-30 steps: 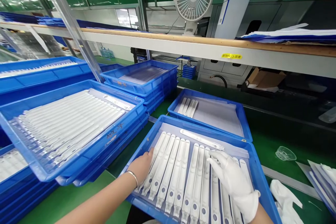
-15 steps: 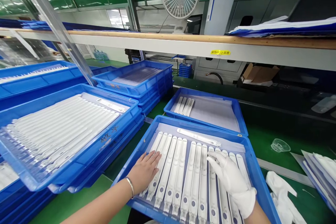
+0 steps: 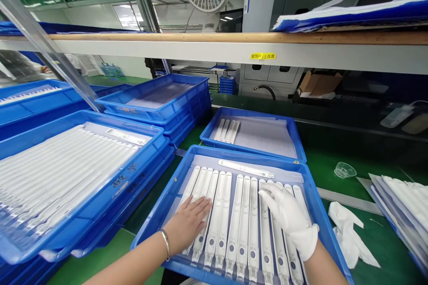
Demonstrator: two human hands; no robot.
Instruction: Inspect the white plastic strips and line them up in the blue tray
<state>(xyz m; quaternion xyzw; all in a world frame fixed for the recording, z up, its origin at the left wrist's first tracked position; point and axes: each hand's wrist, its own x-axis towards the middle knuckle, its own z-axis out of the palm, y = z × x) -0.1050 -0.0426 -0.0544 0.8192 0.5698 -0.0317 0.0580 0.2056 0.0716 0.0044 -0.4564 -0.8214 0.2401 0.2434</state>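
Observation:
A row of long white plastic strips (image 3: 242, 222) lies in the blue tray (image 3: 152, 213) before me, each with a dark oval near its lower end. My left hand (image 3: 190, 222), bare with a bracelet at the wrist, rests flat over the leftmost strips, fingers stretched out. On the right side of the row, my right hand (image 3: 289, 216) in a white glove lies over several strips, thumb and fingers apart. It hides parts of the strips beneath. One more strip (image 3: 245, 168) lies crosswise along the tray's far side.
Behind stands another blue tray (image 3: 297, 142) with several short white pieces (image 3: 227, 130). At left, a stacked tray (image 3: 155, 131) holds many strips. To the right are a clear cup (image 3: 345, 170), a crumpled white glove (image 3: 347, 231) and a stack of sheets (image 3: 401, 205). A shelf (image 3: 214, 51) spans above.
The view has shifted a little. My left hand has slid right and reaches over more of the strips. My gloved right hand stays over the right-hand strips.

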